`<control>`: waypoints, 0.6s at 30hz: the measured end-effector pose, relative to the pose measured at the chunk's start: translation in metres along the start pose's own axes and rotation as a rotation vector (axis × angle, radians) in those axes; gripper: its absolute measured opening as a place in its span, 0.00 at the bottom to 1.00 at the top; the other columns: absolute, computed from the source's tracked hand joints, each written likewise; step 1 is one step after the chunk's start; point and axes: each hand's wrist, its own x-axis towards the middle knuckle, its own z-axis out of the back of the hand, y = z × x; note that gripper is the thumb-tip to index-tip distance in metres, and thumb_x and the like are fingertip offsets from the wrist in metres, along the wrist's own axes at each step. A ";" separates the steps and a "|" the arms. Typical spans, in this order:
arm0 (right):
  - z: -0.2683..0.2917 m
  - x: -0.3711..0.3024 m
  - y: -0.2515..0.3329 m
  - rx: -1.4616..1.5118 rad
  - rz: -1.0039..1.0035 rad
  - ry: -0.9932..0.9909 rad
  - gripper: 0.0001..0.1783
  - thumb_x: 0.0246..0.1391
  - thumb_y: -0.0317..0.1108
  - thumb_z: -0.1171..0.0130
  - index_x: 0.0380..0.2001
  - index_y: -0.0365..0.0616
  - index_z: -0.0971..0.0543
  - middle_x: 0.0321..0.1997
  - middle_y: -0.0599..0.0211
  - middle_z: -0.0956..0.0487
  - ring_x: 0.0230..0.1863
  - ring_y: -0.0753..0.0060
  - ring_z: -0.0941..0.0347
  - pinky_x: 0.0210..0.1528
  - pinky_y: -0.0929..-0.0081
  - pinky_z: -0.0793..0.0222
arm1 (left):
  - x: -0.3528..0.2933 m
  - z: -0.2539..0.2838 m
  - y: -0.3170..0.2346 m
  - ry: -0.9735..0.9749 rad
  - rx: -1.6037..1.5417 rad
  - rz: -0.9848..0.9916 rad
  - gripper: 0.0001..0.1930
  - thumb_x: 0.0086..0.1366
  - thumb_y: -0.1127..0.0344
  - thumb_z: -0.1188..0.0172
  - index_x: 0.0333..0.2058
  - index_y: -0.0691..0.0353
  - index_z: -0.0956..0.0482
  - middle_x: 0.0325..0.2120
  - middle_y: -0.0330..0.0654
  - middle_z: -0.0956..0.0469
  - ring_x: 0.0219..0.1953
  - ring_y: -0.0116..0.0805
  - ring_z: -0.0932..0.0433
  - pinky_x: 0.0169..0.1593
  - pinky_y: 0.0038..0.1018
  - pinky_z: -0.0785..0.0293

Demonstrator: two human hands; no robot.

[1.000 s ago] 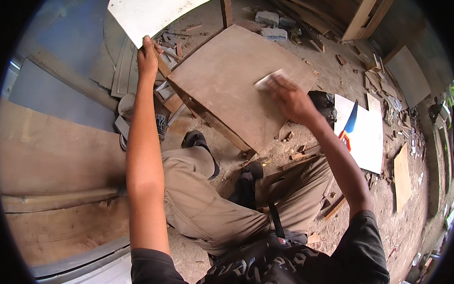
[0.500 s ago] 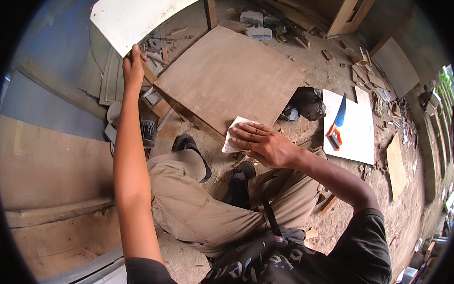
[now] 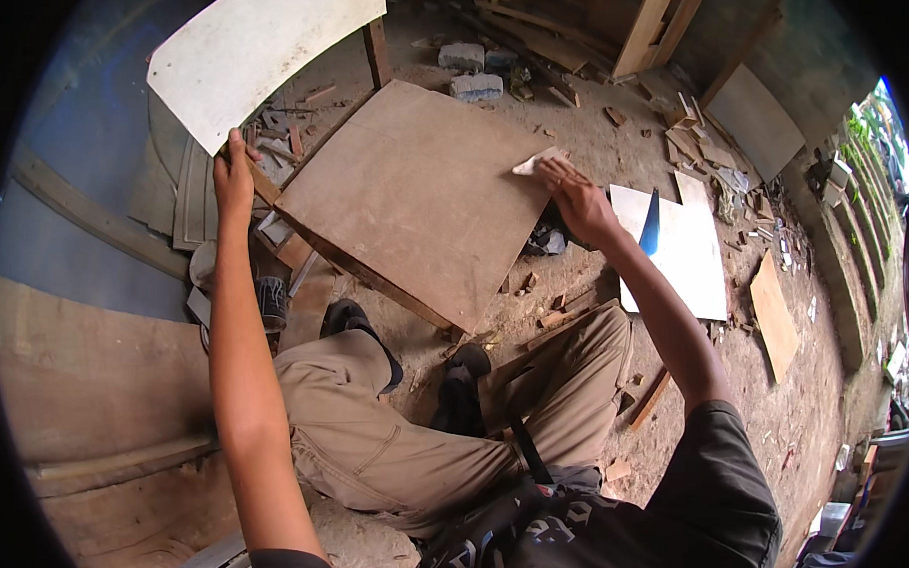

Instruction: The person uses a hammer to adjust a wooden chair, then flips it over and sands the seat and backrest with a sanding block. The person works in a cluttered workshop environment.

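A brown plywood panel point(image 3: 402, 201) on a wooden frame stands in front of me, one corner towards my feet. At its far left, a white board point(image 3: 266, 60) rises with a curved look. My left hand point(image 3: 235, 176) is closed around the board's lower left corner, thumb up, by the frame's wooden rail point(image 3: 263, 183). My right hand point(image 3: 580, 201) is at the panel's right corner, fingers bent over a folded white piece of sandpaper point(image 3: 533, 162). The sandpaper lies against the panel's surface near that edge; part of it is hidden under the fingers.
Right of the panel, a handsaw point(image 3: 652, 225) lies on a white sheet point(image 3: 680, 276), partly covered by my right forearm. A black plastic bag point(image 3: 546, 239) sits beneath the right edge. Grey blocks point(image 3: 476, 87) and wood scraps litter the floor. A dark can point(image 3: 271, 302) stands left.
My right hand has slid the sandpaper from the panel's near corner away to its right corner. My left hand stays on the white board. The whole view has shifted slightly.
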 end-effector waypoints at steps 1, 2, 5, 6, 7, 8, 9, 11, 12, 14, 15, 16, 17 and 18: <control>0.004 0.003 -0.008 0.034 -0.050 0.043 0.22 0.64 0.31 0.56 0.60 0.39 0.32 0.67 0.55 0.35 0.70 0.59 0.43 0.73 0.66 0.52 | -0.001 -0.003 -0.004 -0.016 -0.005 0.007 0.31 0.69 0.38 0.53 0.25 0.64 0.26 0.22 0.38 0.25 0.29 0.31 0.27 0.38 0.31 0.32; -0.006 0.000 -0.005 -0.048 0.026 0.073 0.22 0.65 0.33 0.56 0.60 0.39 0.32 0.67 0.54 0.35 0.70 0.59 0.42 0.73 0.65 0.50 | -0.003 -0.006 -0.004 -0.005 -0.024 0.007 0.31 0.69 0.38 0.54 0.25 0.64 0.26 0.21 0.38 0.26 0.28 0.31 0.27 0.37 0.31 0.32; -0.030 0.003 0.062 0.073 0.343 0.223 0.23 0.64 0.33 0.54 0.61 0.38 0.33 0.68 0.52 0.37 0.69 0.56 0.41 0.72 0.65 0.48 | -0.001 0.013 0.001 -0.018 0.000 -0.002 0.31 0.69 0.37 0.54 0.24 0.64 0.26 0.21 0.38 0.26 0.28 0.31 0.28 0.37 0.31 0.33; -0.026 0.010 0.055 0.055 0.328 0.248 0.23 0.64 0.32 0.55 0.61 0.38 0.33 0.68 0.52 0.37 0.69 0.56 0.42 0.72 0.65 0.48 | -0.001 0.006 -0.005 -0.023 0.007 -0.002 0.31 0.69 0.37 0.54 0.24 0.63 0.26 0.21 0.38 0.26 0.28 0.31 0.28 0.37 0.31 0.33; -0.024 0.016 0.044 0.055 0.313 0.278 0.23 0.64 0.32 0.56 0.61 0.38 0.33 0.68 0.52 0.37 0.69 0.56 0.42 0.72 0.64 0.48 | -0.005 0.006 -0.008 -0.026 0.030 0.006 0.31 0.69 0.37 0.54 0.24 0.63 0.26 0.21 0.38 0.26 0.28 0.31 0.28 0.37 0.31 0.33; -0.037 0.017 -0.011 -0.041 0.179 0.131 0.22 0.65 0.32 0.57 0.60 0.40 0.32 0.67 0.52 0.36 0.69 0.57 0.41 0.72 0.62 0.47 | -0.003 -0.007 -0.011 -0.020 -0.009 0.013 0.31 0.68 0.37 0.53 0.24 0.64 0.26 0.20 0.38 0.26 0.28 0.31 0.28 0.37 0.30 0.33; -0.025 0.026 -0.036 -0.096 0.078 0.009 0.22 0.66 0.34 0.58 0.61 0.42 0.32 0.67 0.52 0.36 0.69 0.58 0.42 0.72 0.60 0.46 | -0.004 -0.010 -0.012 -0.026 -0.017 -0.005 0.32 0.68 0.37 0.53 0.25 0.64 0.26 0.20 0.38 0.25 0.28 0.31 0.27 0.37 0.31 0.32; -0.017 0.050 -0.038 -0.039 -0.183 0.066 0.25 0.66 0.37 0.58 0.63 0.41 0.37 0.65 0.49 0.34 0.67 0.50 0.39 0.68 0.59 0.42 | -0.002 -0.010 -0.010 -0.045 -0.003 0.013 0.32 0.68 0.36 0.53 0.26 0.65 0.26 0.20 0.38 0.25 0.28 0.31 0.27 0.38 0.31 0.31; -0.030 0.054 -0.019 -0.119 -0.052 0.103 0.25 0.66 0.38 0.58 0.64 0.42 0.37 0.66 0.48 0.35 0.67 0.49 0.40 0.69 0.58 0.44 | -0.002 -0.008 -0.010 -0.039 0.006 0.020 0.32 0.68 0.36 0.53 0.25 0.64 0.26 0.20 0.39 0.25 0.28 0.32 0.26 0.38 0.32 0.31; -0.072 0.050 0.025 -0.256 0.350 0.105 0.26 0.66 0.40 0.58 0.66 0.46 0.38 0.68 0.46 0.38 0.70 0.49 0.45 0.72 0.58 0.49 | -0.002 -0.003 -0.006 -0.026 0.059 0.016 0.32 0.68 0.37 0.53 0.24 0.64 0.26 0.19 0.39 0.26 0.27 0.32 0.27 0.37 0.32 0.31; -0.073 0.051 0.077 -0.010 0.428 0.148 0.25 0.66 0.39 0.58 0.65 0.47 0.37 0.69 0.47 0.39 0.71 0.51 0.47 0.73 0.60 0.53 | -0.007 0.006 -0.006 -0.035 0.105 0.042 0.32 0.68 0.37 0.53 0.23 0.64 0.26 0.19 0.39 0.26 0.27 0.32 0.27 0.37 0.32 0.31; -0.076 0.061 0.083 0.064 0.385 0.211 0.25 0.67 0.40 0.60 0.65 0.48 0.37 0.70 0.51 0.41 0.72 0.52 0.48 0.74 0.60 0.54 | -0.008 0.005 -0.011 -0.056 0.077 0.019 0.32 0.68 0.37 0.54 0.23 0.63 0.26 0.19 0.39 0.26 0.27 0.32 0.27 0.37 0.32 0.31; -0.080 0.065 0.089 0.140 0.332 0.286 0.25 0.68 0.40 0.61 0.66 0.49 0.37 0.71 0.54 0.42 0.72 0.53 0.49 0.74 0.60 0.55 | -0.010 0.006 -0.010 -0.067 0.048 0.006 0.32 0.69 0.37 0.54 0.23 0.63 0.26 0.19 0.39 0.27 0.27 0.32 0.28 0.37 0.32 0.31; -0.084 0.080 0.078 0.142 0.190 0.228 0.25 0.68 0.39 0.61 0.65 0.48 0.37 0.71 0.54 0.42 0.72 0.53 0.47 0.73 0.59 0.52 | -0.005 0.013 -0.003 -0.051 0.064 0.015 0.30 0.69 0.38 0.54 0.25 0.62 0.25 0.20 0.38 0.26 0.27 0.31 0.28 0.38 0.31 0.31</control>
